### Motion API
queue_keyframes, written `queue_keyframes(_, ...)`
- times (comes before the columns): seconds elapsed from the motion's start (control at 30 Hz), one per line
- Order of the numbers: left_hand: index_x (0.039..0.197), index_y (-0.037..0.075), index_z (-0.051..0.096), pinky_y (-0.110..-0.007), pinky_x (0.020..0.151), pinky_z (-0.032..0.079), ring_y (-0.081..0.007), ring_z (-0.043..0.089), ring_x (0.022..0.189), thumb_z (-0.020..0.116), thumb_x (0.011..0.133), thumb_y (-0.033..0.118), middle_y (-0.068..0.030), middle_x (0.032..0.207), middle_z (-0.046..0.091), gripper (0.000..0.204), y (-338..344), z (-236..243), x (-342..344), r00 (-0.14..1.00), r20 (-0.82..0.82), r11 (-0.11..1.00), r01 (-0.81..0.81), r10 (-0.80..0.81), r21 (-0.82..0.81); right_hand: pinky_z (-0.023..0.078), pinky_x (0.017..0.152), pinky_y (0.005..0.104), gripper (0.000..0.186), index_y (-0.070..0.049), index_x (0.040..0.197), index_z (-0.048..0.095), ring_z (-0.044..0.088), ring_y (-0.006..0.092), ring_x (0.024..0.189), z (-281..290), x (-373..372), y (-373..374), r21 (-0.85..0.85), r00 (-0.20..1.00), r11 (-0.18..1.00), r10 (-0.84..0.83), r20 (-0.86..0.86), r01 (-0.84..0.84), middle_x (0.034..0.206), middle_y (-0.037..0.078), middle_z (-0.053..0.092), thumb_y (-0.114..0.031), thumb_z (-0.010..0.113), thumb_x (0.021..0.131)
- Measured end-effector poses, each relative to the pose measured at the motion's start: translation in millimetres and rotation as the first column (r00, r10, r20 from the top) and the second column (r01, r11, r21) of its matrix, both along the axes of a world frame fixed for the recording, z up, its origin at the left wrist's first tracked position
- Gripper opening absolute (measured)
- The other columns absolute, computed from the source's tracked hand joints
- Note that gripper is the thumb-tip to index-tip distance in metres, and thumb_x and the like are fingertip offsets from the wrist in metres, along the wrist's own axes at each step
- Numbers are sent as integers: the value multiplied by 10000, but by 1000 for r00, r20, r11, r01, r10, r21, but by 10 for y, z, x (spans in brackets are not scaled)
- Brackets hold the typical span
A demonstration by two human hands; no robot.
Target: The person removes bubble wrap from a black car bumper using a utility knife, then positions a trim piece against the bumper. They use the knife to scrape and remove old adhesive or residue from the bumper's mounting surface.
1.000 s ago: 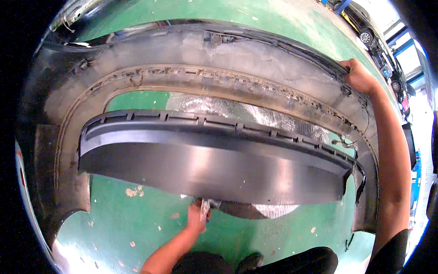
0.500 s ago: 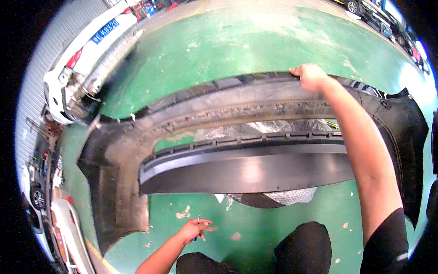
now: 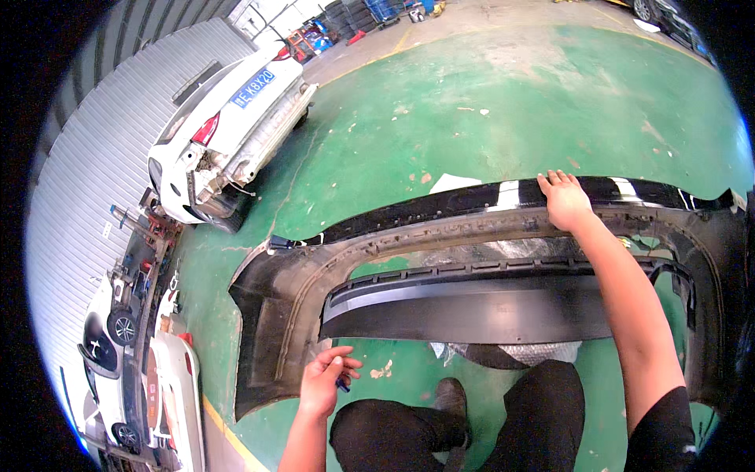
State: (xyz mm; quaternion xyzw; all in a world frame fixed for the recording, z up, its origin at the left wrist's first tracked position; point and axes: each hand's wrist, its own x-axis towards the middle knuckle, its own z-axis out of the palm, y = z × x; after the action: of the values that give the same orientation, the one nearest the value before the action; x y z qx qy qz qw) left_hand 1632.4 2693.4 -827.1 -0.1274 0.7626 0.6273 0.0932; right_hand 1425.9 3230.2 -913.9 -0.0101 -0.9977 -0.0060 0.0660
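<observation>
Left hand (image 3: 322,380): fingers curled around a blue object (image 3: 343,385).
Right hand (image 3: 568,206): on bumper (image 3: 440,212), grip unclear.
Bumper: could tip if you slip.

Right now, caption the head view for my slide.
Right hand on a black bumper, left hand holding a small blue item, over a green floor.
</observation>
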Motion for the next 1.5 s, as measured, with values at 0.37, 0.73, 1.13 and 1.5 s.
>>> queue_keyframes(0.37, 1279, 2, 601, -256, 558, 448, -120, 552, 617, 587, 1008, 205, -148, 1029, 732, 339, -705, -2169, -130, 928, 369, 999, 50, -49, 8, 209, 1226, 548, 724, -90, 1448, 465, 340, 367, 1453, 101, 418, -154, -54, 888, 947, 276, -369, -317, 1548, 183, 387, -187, 752, 790)
queue_keyframes(0.73, 1152, 36, 583, -251, 491, 414, -118, 470, 566, 659, 973, 440, -151, 1127, 695, 448, -74, -3050, -588, 837, 505, 899, -370, 213, 235, 156, 1223, 593, 871, -96, 1509, 402, 239, 370, 1516, -1508, 2986, 240, -48, 937, 998, 64, 342, -51, 1629, 188, 266, -84, 704, 692)
queue_keyframes(1.13, 941, 133, 570, -251, 458, 355, -89, 431, 519, 744, 926, 255, -32, 829, 594, 212, -177, -2630, -828, 778, 571, 881, -434, 261, 187, 379, 1146, 478, 652, -116, 1445, 513, 477, 354, 1372, -1490, 3035, 582, -38, 970, 993, 113, 216, -108, 1484, 140, 518, -49, 594, 801)
queue_keyframes(1.5, 972, -10, 708, -389, 691, 546, -234, 704, 709, 636, 936, 237, -153, 832, 749, 259, -630, -1189, -901, 764, 618, 607, 584, -185, -539, 460, 1048, 446, 567, -142, 1309, 657, 606, 324, 1218, -650, 3775, 520, -305, 934, 952, 140, 329, -35, 1337, 104, 647, -36, 623, 754)
